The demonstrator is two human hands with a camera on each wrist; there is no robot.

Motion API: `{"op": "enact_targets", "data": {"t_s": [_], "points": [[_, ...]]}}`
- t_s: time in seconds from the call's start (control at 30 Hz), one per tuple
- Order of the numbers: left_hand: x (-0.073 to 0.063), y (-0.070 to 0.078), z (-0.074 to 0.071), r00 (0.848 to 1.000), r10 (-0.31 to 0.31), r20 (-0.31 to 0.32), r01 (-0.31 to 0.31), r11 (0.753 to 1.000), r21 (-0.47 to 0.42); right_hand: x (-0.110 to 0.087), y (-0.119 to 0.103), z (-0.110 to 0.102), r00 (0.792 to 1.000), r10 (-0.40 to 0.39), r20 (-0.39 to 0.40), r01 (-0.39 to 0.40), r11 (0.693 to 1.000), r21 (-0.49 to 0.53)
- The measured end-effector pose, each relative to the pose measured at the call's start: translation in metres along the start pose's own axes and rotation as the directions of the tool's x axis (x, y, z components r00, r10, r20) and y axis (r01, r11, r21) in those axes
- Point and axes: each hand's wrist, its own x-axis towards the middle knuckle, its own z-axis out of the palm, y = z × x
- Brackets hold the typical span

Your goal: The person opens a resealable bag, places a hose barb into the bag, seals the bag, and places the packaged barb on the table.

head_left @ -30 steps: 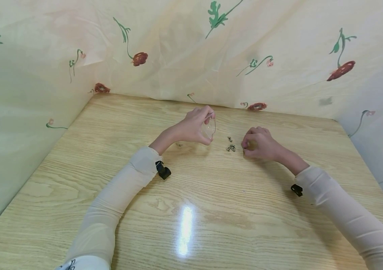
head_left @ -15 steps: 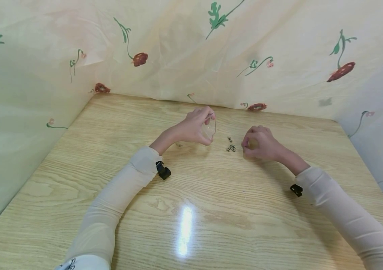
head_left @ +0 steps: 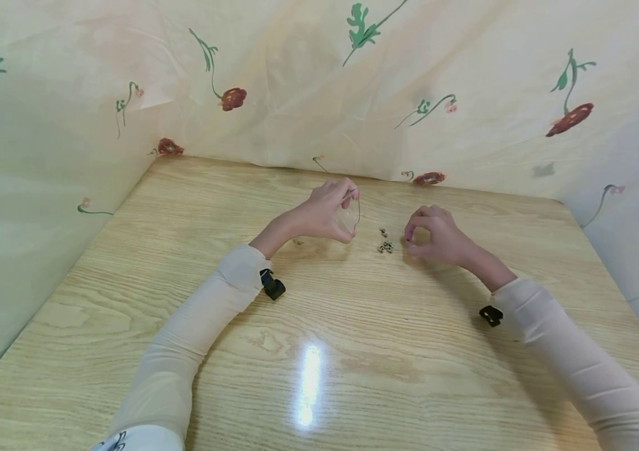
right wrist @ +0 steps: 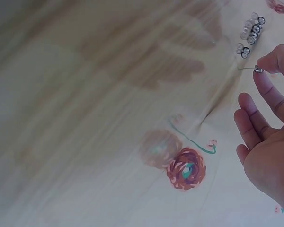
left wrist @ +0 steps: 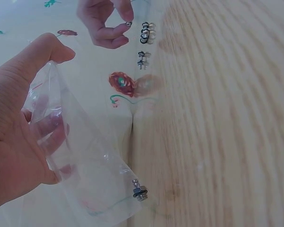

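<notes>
Left grip (head_left: 325, 212) wide, holding bag (left wrist: 90, 161); right grip (head_left: 439, 240) pinches fitting (right wrist: 258, 69).

**Clear film and bright metal against glossy wood grain**

The clear, thin plastic bag (left wrist: 97, 165) is smooth and glossy, crinkled in places, with highlights along its folds. Inside it, the stepped silvery metal fitting with a dark ring (left wrist: 140, 191) shines, its ring duller. The clustered small silvery metal fittings with dark rings (left wrist: 145, 34) glint too, as does the tiny round silvery metal piece (left wrist: 128, 23). The pale tan wood-grained counter (head_left: 240, 376) has a smooth, glossy top that mirrors the fittings. The cream flower-printed sheet (head_left: 297, 75) is creased and softly sheened; cloth or plastic, I cannot tell. The cream cloth sleeves (head_left: 173, 357) look matt and wrinkled.
</notes>
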Motion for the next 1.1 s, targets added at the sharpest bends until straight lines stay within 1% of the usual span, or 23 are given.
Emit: {"op": "enact_targets", "data": {"t_s": [0.2, 0.27, 0.37, 0.47, 0.57, 0.83, 1.1], "points": [[-0.001, 0.0, 0.0, 1.0, -0.005, 0.002, 0.005, 1.0, 0.001, 0.004, -0.003, -0.001, 1.0, 0.004, -0.002, -0.004, 0.999, 0.037], [-0.001, 0.0, 0.0, 1.0, -0.007, 0.004, 0.007, 1.0, 0.002, 0.005, -0.004, 0.0, 1.0, -0.008, -0.012, 0.008, 0.999, 0.044], [-0.001, 0.001, 0.0, 1.0, -0.009, 0.006, 0.008, 1.0, 0.005, 0.008, -0.004, 0.001, 0.998, -0.049, -0.044, 0.051, 0.998, 0.048], [-0.001, 0.001, 0.0, 1.0, -0.007, 0.006, 0.007, 1.0, 0.005, 0.012, -0.004, 0.002, 0.991, -0.098, -0.089, 0.103, 0.993, 0.049], [-0.001, 0.001, 0.0, 1.0, -0.006, 0.003, 0.006, 1.0, 0.005, 0.017, -0.005, 0.002, 0.986, -0.118, -0.119, 0.125, 0.99, 0.059], [-0.001, -0.001, 0.0, 1.0, 0.006, -0.009, -0.006, 1.0, 0.015, 0.03, -0.015, -0.003, 0.991, -0.069, -0.118, 0.083, 0.989, 0.123], [0.0, -0.001, -0.001, 1.0, 0.008, -0.015, -0.008, 1.0, 0.01, 0.046, -0.032, -0.008, 0.983, -0.076, -0.164, 0.102, 0.982, 0.158]]}}
